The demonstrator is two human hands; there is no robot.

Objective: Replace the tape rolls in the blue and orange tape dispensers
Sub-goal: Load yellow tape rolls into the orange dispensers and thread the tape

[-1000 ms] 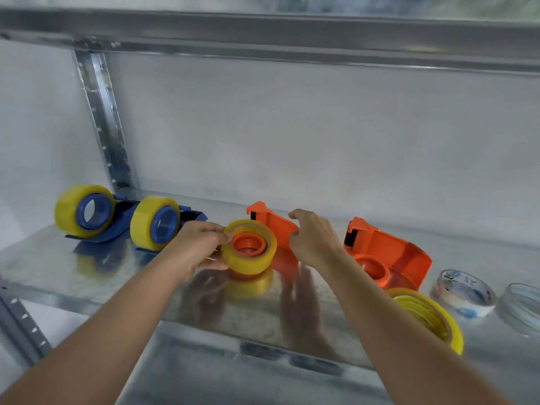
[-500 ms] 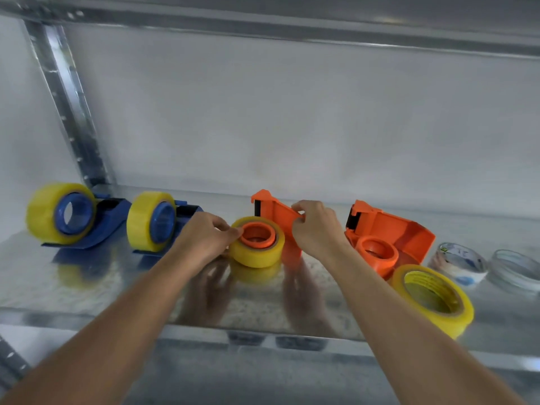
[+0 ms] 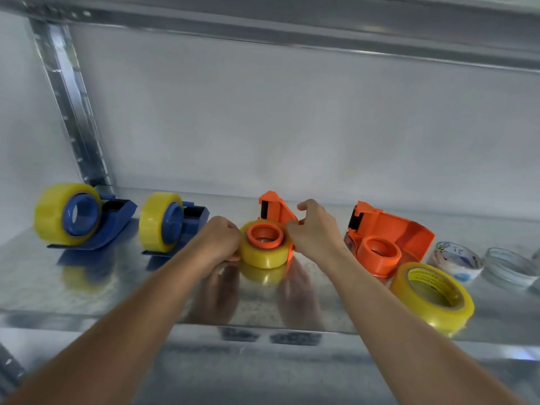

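Glossy galvanised steel shelf (image 3: 87, 290) backed by white wall (image 3: 292, 127), left hand (image 3: 222, 239) gripped yellow tape roll (image 3: 264, 254), right hand (image 3: 317, 230) pinched orange plastic dispenser (image 3: 276, 210)

Two blue dispensers (image 3: 117, 226) (image 3: 193, 226) upright at the shelf's left, each loaded with a yellow tape roll (image 3: 54, 214) (image 3: 155, 223). Middle orange dispenser (image 3: 274, 211) lying on its side, a yellow roll (image 3: 264, 255) seated on its hub. Second orange dispenser (image 3: 391, 232) to the right, also on its side, hub (image 3: 378, 254) bare. Loose yellow roll (image 3: 432, 296) lying tilted just in front of it.
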